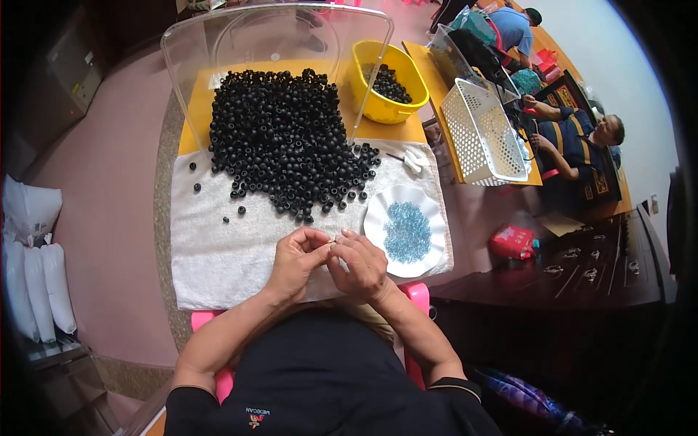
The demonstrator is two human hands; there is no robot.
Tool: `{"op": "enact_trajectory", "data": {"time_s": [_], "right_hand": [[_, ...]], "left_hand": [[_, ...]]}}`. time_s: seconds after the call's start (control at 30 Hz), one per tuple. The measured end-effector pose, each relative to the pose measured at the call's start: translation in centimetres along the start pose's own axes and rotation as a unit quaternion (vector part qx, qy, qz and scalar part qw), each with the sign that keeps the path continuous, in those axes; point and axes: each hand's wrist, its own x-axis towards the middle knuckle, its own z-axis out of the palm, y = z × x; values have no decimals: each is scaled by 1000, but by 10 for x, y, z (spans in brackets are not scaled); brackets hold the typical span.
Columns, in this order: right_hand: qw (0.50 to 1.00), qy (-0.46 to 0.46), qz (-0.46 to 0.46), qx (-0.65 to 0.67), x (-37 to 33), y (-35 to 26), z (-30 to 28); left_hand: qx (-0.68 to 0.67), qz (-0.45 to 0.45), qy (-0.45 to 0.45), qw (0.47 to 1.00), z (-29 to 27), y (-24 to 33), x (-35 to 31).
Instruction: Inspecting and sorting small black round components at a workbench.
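While a tiny piece [332, 242], too small to identify, is pinched by the left hand [292, 263] and the right hand [360, 264], both should be steadied above the white fabric cloth [214, 251], near the heaped round black beads [280, 142], so drops are caught.

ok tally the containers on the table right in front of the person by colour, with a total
Clear: 1 (plastic bin)
Yellow: 1 (basin)
White: 1 (scalloped plate)
Total: 3
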Motion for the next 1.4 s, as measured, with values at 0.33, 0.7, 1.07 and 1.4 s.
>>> {"op": "enact_trajectory", "data": {"time_s": [0.33, 0.7, 1.07, 1.4], "right_hand": [[1000, -7, 20, 21, -2, 2, 4], [993, 0, 108, 47, -3, -1, 0], [989, 23, 134, 62, -1, 8, 0], [991, 8, 119, 55, -3, 5, -2]], "left_hand": [[0, -9, -3, 1000, -2, 0, 0], [-15, 1, 0, 1000, 2, 2, -2], [-37, -41, -7, 998, 4, 9, 1], [17, -4, -13, 1000, 1, 7, -1]]}}
